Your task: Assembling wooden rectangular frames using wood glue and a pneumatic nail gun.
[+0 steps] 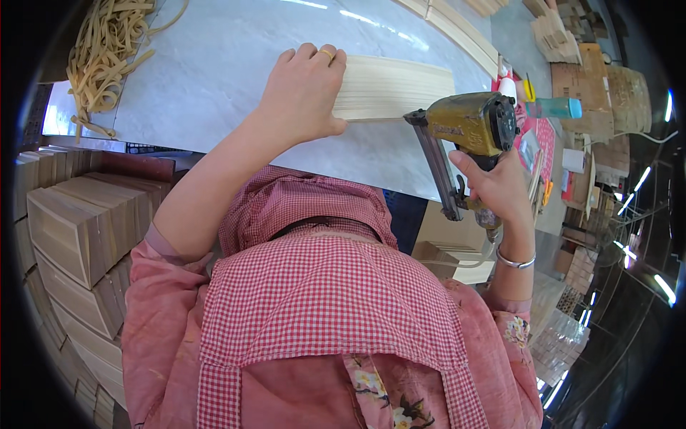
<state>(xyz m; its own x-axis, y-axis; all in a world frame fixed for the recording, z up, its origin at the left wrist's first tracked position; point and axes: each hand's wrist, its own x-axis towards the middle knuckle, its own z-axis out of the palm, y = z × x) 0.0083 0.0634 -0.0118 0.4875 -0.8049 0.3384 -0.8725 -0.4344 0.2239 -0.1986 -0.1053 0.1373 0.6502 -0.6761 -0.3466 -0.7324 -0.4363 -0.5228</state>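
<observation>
A pale wooden board (396, 87) lies on the marbled grey tabletop (214, 79). My left hand (304, 96) grips the board's left end, fingers over the far edge and thumb at the near edge. My right hand (493, 182) is wrapped round the handle of a pneumatic staple gun (464, 125) with a yellow-brown body and a dark magazine. The gun's nose meets the near edge of the board close to its right end; whether it presses on the wood I cannot tell. An air hose (457, 264) runs from the base of the handle.
A heap of tan strips (107, 53) hangs over the table's far left corner. Stacked wooden pieces (78, 222) stand at the left. Long wooden strips (457, 32) lie along the far right of the table. A teal-capped bottle (554, 108) and cardboard boxes (582, 89) are at the right.
</observation>
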